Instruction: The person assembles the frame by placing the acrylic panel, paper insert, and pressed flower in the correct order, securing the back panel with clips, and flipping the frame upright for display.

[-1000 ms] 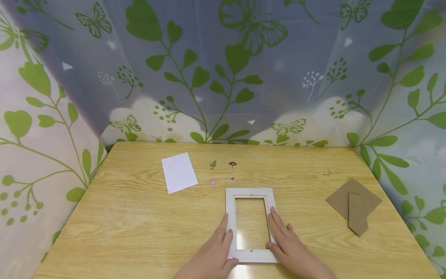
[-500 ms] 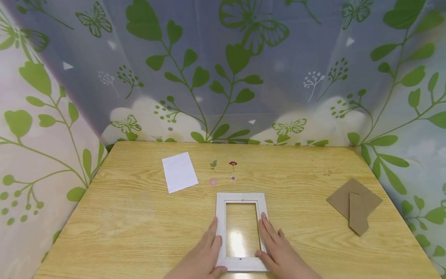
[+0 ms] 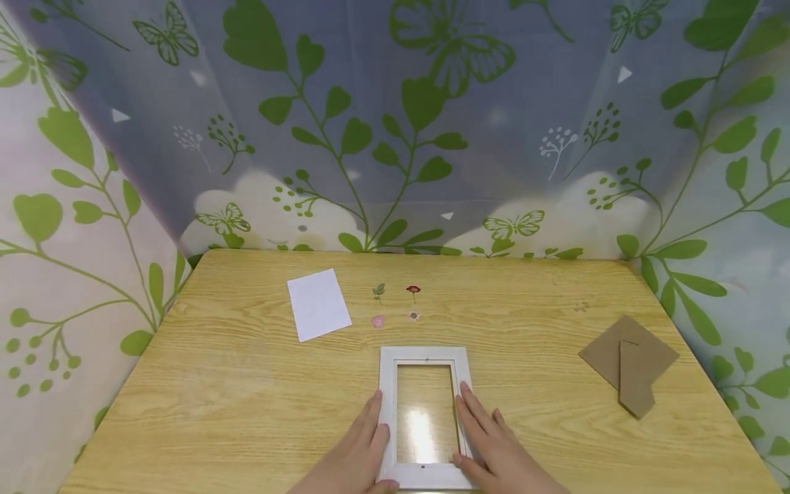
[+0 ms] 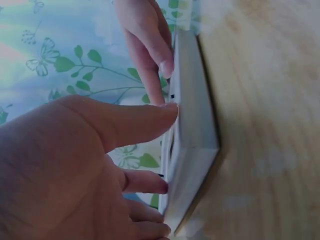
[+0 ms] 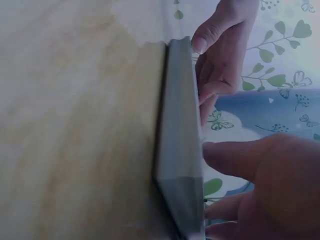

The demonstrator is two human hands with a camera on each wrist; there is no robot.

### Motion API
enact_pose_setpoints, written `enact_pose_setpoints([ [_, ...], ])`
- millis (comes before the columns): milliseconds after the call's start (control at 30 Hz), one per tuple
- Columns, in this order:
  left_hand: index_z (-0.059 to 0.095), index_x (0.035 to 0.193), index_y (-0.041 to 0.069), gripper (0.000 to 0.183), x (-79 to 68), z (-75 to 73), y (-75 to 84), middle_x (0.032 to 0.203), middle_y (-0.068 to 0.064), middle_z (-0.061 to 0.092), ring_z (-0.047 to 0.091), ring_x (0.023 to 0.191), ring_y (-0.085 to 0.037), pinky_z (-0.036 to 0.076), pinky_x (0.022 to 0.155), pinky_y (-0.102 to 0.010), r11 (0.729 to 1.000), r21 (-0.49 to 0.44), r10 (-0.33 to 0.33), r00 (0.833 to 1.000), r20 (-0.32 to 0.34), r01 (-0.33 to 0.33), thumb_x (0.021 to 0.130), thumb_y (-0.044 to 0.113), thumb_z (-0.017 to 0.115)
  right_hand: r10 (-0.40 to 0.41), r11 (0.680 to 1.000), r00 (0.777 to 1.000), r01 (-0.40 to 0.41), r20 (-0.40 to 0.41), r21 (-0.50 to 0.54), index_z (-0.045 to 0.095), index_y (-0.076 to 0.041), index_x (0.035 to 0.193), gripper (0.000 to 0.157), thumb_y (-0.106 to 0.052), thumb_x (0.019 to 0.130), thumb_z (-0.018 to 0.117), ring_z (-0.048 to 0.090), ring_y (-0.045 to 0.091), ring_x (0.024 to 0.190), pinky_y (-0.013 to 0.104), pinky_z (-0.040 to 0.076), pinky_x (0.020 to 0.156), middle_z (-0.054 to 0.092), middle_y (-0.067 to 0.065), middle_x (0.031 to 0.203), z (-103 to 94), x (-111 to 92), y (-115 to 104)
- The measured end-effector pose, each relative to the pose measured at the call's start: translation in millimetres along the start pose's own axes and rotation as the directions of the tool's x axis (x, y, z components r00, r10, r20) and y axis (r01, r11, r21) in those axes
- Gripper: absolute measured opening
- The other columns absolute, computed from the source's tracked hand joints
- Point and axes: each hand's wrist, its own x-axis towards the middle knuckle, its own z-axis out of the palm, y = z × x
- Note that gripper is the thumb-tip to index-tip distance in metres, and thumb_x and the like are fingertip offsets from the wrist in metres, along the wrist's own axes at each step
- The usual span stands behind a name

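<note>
A white picture frame (image 3: 426, 353), with an open middle through which the wood shows, lies on the table at the front. Against its left side rests my left hand (image 3: 353, 447), fingers straight and thumb near the bottom corner. My right hand (image 3: 498, 446) lies on the right side bar with its fingers extended. In the left wrist view the thumb and fingers (image 4: 145, 180) touch the frame's upper edge (image 4: 192, 115). The right wrist view has the right thumb (image 5: 225, 159) touching the frame's edge (image 5: 180, 120).
White paper (image 3: 318, 304) lies back left. Beside it are a leaf sprig (image 3: 379, 291), a pink petal (image 3: 378, 321), a red flower (image 3: 413, 289) and a small pale flower (image 3: 414, 315). A brown backing board with a stand (image 3: 636, 377) lies right. Patterned cloth (image 3: 395, 137) surrounds the table (image 3: 247, 412).
Both hands and the picture frame have slid left and toward the front edge of the table, mostly in the first half second. The other things lie where they were.
</note>
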Motion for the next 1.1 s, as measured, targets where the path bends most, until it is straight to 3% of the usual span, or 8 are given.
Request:
enact_pose_setpoints([
  [167,0.045,0.112,-0.005,0.049,3.1,-12.1,-1.8,0.149,-0.043,0.021,0.024,0.140,-0.054,0.037,0.106,-0.058,0.996,-0.078,-0.040,0.999,0.037,0.043,0.096,0.039,0.062,0.022,0.998,0.999,-0.025,0.045,0.059,0.037,0.005,0.149,0.066,-0.034,0.100,0.059,0.033,0.043,0.140,0.071,0.028,0.102,0.025,0.022,0.159,-17.3,4,-1],
  [300,0.038,0.137,-0.012,0.064,6.4,-20.7,-4.4,0.156,-0.037,0.014,0.015,0.145,-0.048,0.029,0.111,-0.057,0.982,-0.145,-0.113,0.993,0.041,0.118,0.099,0.035,0.059,0.057,0.994,0.998,-0.057,0.004,0.091,0.037,0.002,0.150,0.064,-0.032,0.100,0.059,0.031,0.043,0.141,0.065,0.030,0.105,0.026,0.022,0.159,-30.6,10,-2],
  [433,0.027,0.151,-0.009,0.072,13.0,-21.1,-12.3,0.159,-0.032,0.011,0.011,0.148,-0.043,0.025,0.114,-0.054,0.971,-0.183,-0.154,0.988,0.005,0.153,0.101,0.036,0.055,0.083,0.986,0.995,-0.075,-0.052,0.146,0.035,0.001,0.151,0.064,-0.028,0.100,0.060,0.027,0.045,0.142,0.062,0.029,0.107,0.024,0.024,0.159,-37.9,20,7],
  [700,0.019,0.155,-0.004,0.075,29.8,-9.3,-31.1,0.162,-0.025,0.010,0.010,0.149,-0.040,0.020,0.116,-0.052,0.942,-0.297,-0.184,0.981,-0.057,0.159,0.102,0.038,0.052,0.143,0.953,0.990,-0.137,0.000,0.269,0.025,-0.001,0.156,0.072,-0.030,0.100,0.060,0.013,0.041,0.148,0.060,0.016,0.113,0.013,0.021,0.162,-31.2,38,30],
  [900,0.017,0.157,0.001,0.076,36.2,3.6,-40.5,0.165,-0.018,0.004,0.008,0.150,-0.035,0.017,0.117,-0.050,0.928,-0.353,-0.161,0.983,-0.088,0.120,0.101,0.038,0.054,0.125,0.954,0.992,-0.120,-0.003,0.276,0.024,-0.003,0.156,0.073,-0.028,0.099,0.062,0.011,0.037,0.149,0.056,0.013,0.114,0.009,0.018,0.164,-20.0,44,40],
  [1100,0.021,0.156,0.000,0.076,39.9,24.8,-49.7,0.164,-0.019,0.007,0.011,0.150,-0.035,0.021,0.116,-0.049,0.968,-0.247,-0.093,0.977,-0.194,0.043,0.100,0.038,0.056,0.098,0.958,0.994,-0.081,-0.049,0.273,0.026,-0.004,0.156,0.073,-0.027,0.098,0.064,0.012,0.037,0.149,0.057,0.016,0.114,0.010,0.017,0.164,-12.5,48,49],
])
